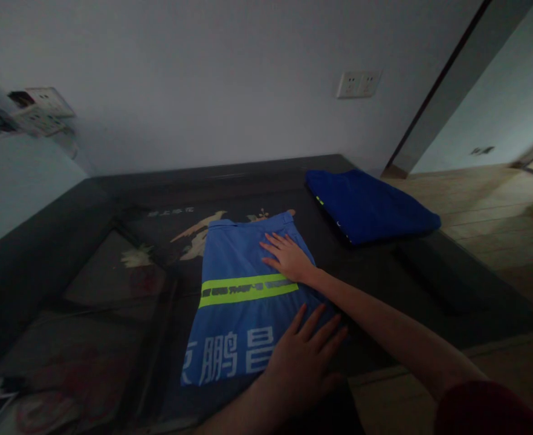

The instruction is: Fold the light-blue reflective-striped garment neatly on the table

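A folded blue work garment [243, 317] lies on the dark tabletop, with a yellow-green band across its middle and large white characters along its near end. My right hand [289, 257] rests flat on its upper right part, above the band, fingers spread. Nearer to me, my left hand [305, 350] is at the garment's lower right edge. Its fingers are spread and partly over the cloth, and it covers that corner. A second folded garment, darker blue [373, 208], sits on the table to the right, apart from both hands.
The dark glossy table [361, 296] has a bird and flower design and reflections on its surface. A white wall with a socket [358, 84] stands behind it. More sockets [44, 109] are at the left. Wooden floor [475, 205] shows on the right.
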Demonstrator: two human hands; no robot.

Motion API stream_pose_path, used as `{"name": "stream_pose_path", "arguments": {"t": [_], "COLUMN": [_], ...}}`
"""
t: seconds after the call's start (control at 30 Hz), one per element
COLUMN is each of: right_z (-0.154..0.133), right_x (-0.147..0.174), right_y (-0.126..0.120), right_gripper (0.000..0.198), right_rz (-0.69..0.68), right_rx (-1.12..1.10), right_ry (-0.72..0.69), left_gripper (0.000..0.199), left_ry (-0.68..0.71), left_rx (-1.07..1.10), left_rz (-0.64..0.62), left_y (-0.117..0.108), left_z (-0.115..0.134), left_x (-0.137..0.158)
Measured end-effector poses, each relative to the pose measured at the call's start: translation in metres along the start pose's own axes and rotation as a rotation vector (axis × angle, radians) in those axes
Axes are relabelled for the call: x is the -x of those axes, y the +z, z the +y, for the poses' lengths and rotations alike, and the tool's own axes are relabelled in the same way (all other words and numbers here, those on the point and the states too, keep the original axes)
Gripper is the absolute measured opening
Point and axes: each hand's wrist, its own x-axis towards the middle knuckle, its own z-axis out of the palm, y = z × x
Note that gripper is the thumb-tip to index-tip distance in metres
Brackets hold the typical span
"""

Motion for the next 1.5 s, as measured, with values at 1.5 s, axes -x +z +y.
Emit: {"name": "stream_pose_path", "arguments": {"t": [1.5], "right_z": [-0.047], "right_x": [0.165], "right_y": [-0.081], "right_gripper": [0.102], "right_rz": [-0.313], "right_rx": [-1.344], "right_ry": [0.858], "left_gripper": [0.075], "left_ry": [-1.161], "left_rx": [1.130], "left_rz": [0.322], "left_y": [-0.056], "left_z": [-0.097], "left_x": [0.152]}}
